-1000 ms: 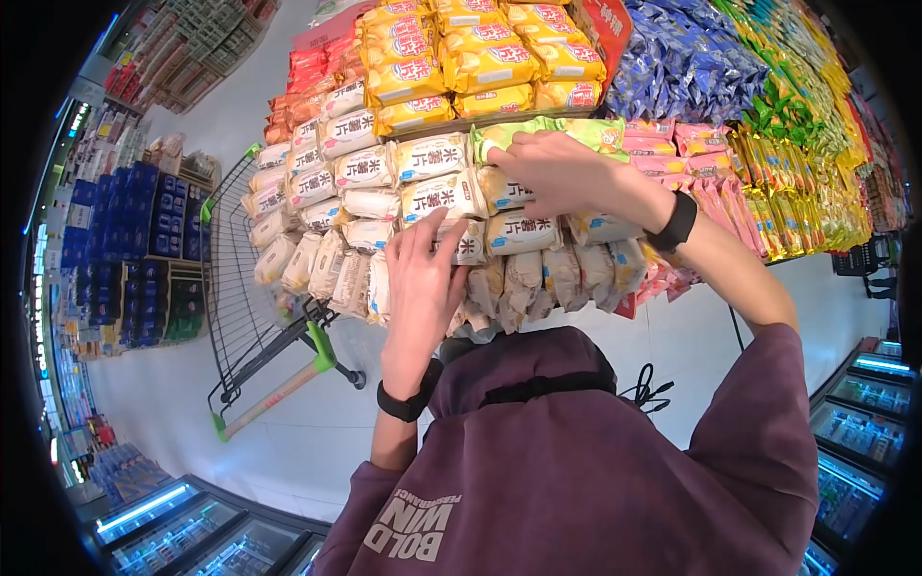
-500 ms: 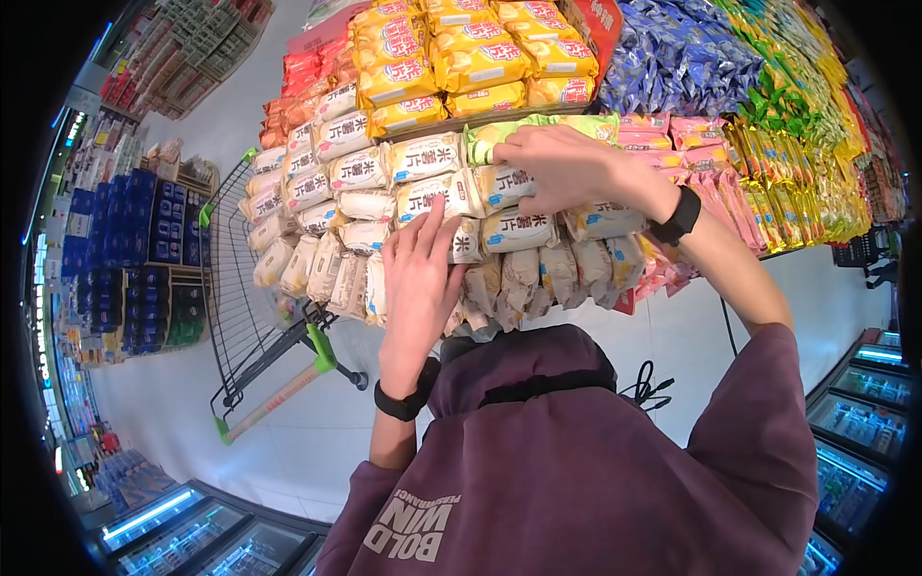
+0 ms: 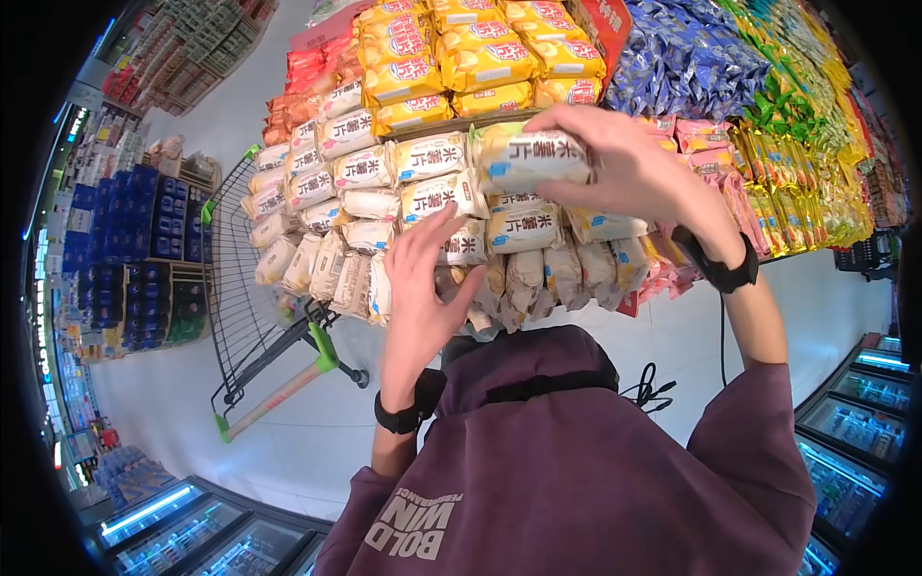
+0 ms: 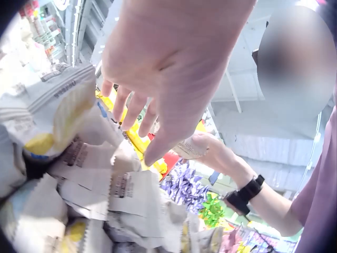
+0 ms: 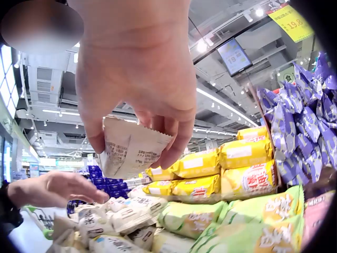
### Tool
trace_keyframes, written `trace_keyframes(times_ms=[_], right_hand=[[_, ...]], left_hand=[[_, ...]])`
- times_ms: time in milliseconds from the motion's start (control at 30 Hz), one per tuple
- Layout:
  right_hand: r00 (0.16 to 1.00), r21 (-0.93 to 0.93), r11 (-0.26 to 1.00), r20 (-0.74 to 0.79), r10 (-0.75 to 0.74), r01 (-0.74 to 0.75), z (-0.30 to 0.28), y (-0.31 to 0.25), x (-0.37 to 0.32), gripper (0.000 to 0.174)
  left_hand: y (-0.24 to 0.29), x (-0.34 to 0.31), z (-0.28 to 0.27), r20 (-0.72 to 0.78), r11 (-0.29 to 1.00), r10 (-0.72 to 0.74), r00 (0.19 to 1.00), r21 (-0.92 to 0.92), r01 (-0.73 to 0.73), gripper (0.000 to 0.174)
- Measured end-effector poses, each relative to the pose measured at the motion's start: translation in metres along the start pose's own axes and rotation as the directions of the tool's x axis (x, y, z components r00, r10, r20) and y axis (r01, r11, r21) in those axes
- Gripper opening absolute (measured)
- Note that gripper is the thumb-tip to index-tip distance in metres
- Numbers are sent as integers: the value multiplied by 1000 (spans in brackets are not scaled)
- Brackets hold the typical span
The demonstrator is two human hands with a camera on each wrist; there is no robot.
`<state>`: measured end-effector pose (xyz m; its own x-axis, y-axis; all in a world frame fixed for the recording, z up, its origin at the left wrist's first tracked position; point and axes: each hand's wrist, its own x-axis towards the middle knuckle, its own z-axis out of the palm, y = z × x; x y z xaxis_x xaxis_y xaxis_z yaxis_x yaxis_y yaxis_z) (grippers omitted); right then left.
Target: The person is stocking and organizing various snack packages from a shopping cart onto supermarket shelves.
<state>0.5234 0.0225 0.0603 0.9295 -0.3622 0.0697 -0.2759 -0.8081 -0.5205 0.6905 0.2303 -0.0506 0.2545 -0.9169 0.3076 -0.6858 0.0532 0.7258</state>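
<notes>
A white chip packet (image 3: 528,158) with dark lettering is in my right hand (image 3: 629,163), held between thumb and fingers above the display. The right wrist view shows the underside of this packet (image 5: 131,150), raised over green packets (image 5: 192,216) and white ones. My left hand (image 3: 423,278) is over the front of the white packet pile (image 3: 360,173), its fingers extended and thumb spread. From the left wrist view, that hand (image 4: 163,74) has nothing in its grasp; stacked white packets (image 4: 87,174) lie below and beside it.
Yellow packets (image 3: 480,62) rise behind the white ones. Purple-blue bags (image 3: 682,67) and pink packets (image 3: 701,136) fill the right side. A wire shopping cart (image 3: 250,288) with green corners stands at left. Freezers (image 3: 206,538) line the near side.
The right hand has lifted a white packet out of the pile, turning so the packet shows. The left hand's thumb has spread away from its fingers.
</notes>
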Motion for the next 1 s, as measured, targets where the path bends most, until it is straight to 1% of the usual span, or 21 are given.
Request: trace_keyframes(times_ms=[33, 67, 100, 133, 167, 233, 267, 300, 367, 400, 433, 467, 533, 600, 633, 667, 733, 767, 867, 900, 1000], right_hand=[[997, 92, 994, 54, 57, -62, 5, -10, -7, 48], [1000, 88, 996, 10, 7, -8, 16, -16, -13, 48], [998, 81, 996, -32, -46, 48, 31, -20, -19, 48], [992, 73, 992, -73, -101, 107, 44, -23, -23, 47], [993, 94, 990, -57, -99, 104, 52, -28, -26, 50], [995, 134, 986, -28, -97, 100, 67, -37, -29, 56], [990, 134, 982, -67, -122, 130, 76, -40, -30, 57], [984, 130, 979, -105, -145, 159, 85, -41, -30, 57], [972, 128, 971, -148, -180, 199, 96, -46, -27, 59], [970, 115, 975, -174, -170, 192, 99, -50, -26, 58], [967, 104, 977, -200, -160, 184, 101, -53, -25, 57], [963, 95, 980, -224, -151, 176, 103, -55, -24, 55], [972, 87, 985, -200, -126, 146, 106, -54, -24, 54], [975, 70, 988, -182, -125, 140, 108, -53, -24, 52], [975, 55, 987, -178, -137, 149, 109, -53, -24, 51], [974, 41, 987, -173, -146, 155, 110, -53, -24, 50], [971, 62, 982, -175, -165, 178, 115, -52, -21, 48], [969, 73, 980, -178, -173, 188, 118, -53, -20, 47], [959, 71, 975, -207, -193, 211, 123, -61, -17, 44], [958, 77, 974, -210, -194, 214, 124, -63, -16, 44], [956, 75, 975, -225, -186, 207, 128, -70, -14, 43]], left_hand=[[7, -2, -2, -14, 987, -45, 999, -152, 43, 56], [14, -3, -2, -7, 903, -160, 987, -404, 144, 57], [22, -5, -2, 27, 746, -270, 963, -626, 227, 58], [27, -6, 0, 84, 529, -365, 927, -801, 281, 59], [27, -6, 4, 63, 499, -383, 922, -825, 264, 61], [27, -7, -4, 140, 473, -428, 893, -807, 353, 60], [26, -7, -8, 179, 457, -448, 876, -796, 396, 59], [21, -9, -8, 197, 404, -469, 861, -819, 407, 57], [8, -15, -13, 133, 451, -491, 861, -807, 382, 54], [2, -17, -18, 101, 474, -501, 860, -799, 370, 53], [-4, -17, -26, 58, 490, -555, 830, -783, 383, 50], [-14, -17, -33, -17, 517, -573, 819, -783, 346, 51], [-37, -17, -51, -134, 550, -638, 759, -769, 326, 57], [-58, -14, -64, -197, 609, -656, 728, -708, 357, 62], [-59, -10, -69, -171, 596, -658, 733, -713, 368, 66], [-64, -7, -71, -143, 612, -645, 751, -685, 395, 66], [-78, 0, -72, -79, 642, -621, 779, -622, 449, 68], [-85, 2, -70, -66, 639, -624, 779, -618, 459, 69], [-92, 14, -68, 30, 616, -610, 792, -611, 497, 64], [-96, 16, -68, 52, 638, -580, 813, -591, 493, 56], [-114, 18, -65, 88, 652, -564, 821, -562, 508, 53]])
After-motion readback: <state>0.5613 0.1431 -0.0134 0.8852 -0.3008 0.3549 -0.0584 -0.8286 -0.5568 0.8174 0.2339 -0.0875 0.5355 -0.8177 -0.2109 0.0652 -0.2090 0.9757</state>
